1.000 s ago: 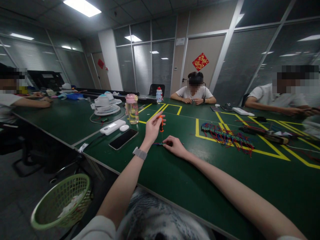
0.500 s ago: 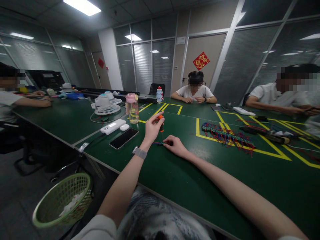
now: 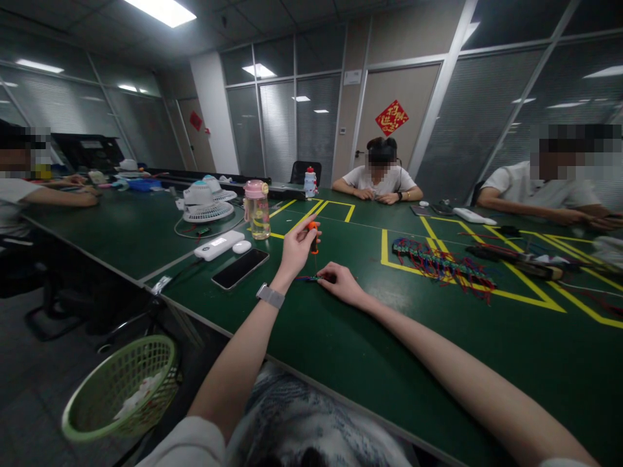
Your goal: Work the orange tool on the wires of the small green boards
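Observation:
My left hand [image 3: 298, 246] is closed around the orange and black handle of a screwdriver [image 3: 314, 239], held upright with its thin shaft pointing down. Below it, on the green table [image 3: 341, 350], lies a small circuit board [image 3: 314, 279] with red and blue wires running off to the left. The screwdriver tip meets the board or hovers just over it; I cannot tell which. My right hand [image 3: 341, 283] rests on the table, its thumb and fingers pinching the board's right end.
Left of my hands lie a phone [image 3: 241, 269], a white power strip [image 3: 220, 245] and a pink-lidded bottle [image 3: 257, 211]. Wired boards [image 3: 442, 263] sit in a row on the right. A green basket [image 3: 121, 389] stands on the floor. Several people sit around the table.
My left fingers have shifted slightly around the screwdriver handle, with more of the orange showing. My right hand and the circuit board have stayed in place.

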`<state>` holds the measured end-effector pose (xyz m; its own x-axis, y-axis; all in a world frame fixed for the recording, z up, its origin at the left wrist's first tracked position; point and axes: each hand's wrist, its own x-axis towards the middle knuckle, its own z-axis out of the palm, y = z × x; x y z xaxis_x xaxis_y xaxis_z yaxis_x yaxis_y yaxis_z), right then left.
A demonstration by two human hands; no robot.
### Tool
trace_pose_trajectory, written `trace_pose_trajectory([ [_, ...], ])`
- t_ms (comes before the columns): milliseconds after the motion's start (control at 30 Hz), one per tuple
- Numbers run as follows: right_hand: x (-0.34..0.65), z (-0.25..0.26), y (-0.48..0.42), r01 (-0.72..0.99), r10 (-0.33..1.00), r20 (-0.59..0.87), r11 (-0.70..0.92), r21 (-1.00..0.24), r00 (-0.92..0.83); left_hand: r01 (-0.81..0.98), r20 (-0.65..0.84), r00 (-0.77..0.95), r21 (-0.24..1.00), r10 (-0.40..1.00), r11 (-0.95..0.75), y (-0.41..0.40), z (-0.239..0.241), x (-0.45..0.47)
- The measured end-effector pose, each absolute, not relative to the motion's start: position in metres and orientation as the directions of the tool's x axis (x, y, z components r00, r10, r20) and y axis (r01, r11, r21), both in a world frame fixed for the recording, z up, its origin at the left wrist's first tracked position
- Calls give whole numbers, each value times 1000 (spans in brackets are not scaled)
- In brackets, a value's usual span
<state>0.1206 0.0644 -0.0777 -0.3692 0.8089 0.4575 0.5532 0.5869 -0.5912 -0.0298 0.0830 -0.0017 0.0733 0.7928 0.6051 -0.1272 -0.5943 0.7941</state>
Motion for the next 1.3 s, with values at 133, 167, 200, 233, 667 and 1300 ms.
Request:
trace_pose_trajectory([
  [133,121,-78,65,552,802,463,597,-583,-378,101,692,10,717,722,-689,82,-1,-32],
  [167,121,-79,65,551,800,465,600,-580,-380,123,708,11,700,706,-704,82,-1,-32],
  [200,121,-79,65,551,798,466,601,-578,-382,107,711,27,697,703,-709,82,-2,-32],
  [233,121,-78,65,552,797,466,603,-577,-383,58,702,53,708,710,-704,83,-2,-31],
  [667,120,-77,64,556,801,464,598,-578,-379,-89,649,98,761,755,-642,79,0,-30],
  [1300,118,-75,62,560,811,457,584,-588,-365,118,726,-66,687,685,-717,79,1,-33],
])
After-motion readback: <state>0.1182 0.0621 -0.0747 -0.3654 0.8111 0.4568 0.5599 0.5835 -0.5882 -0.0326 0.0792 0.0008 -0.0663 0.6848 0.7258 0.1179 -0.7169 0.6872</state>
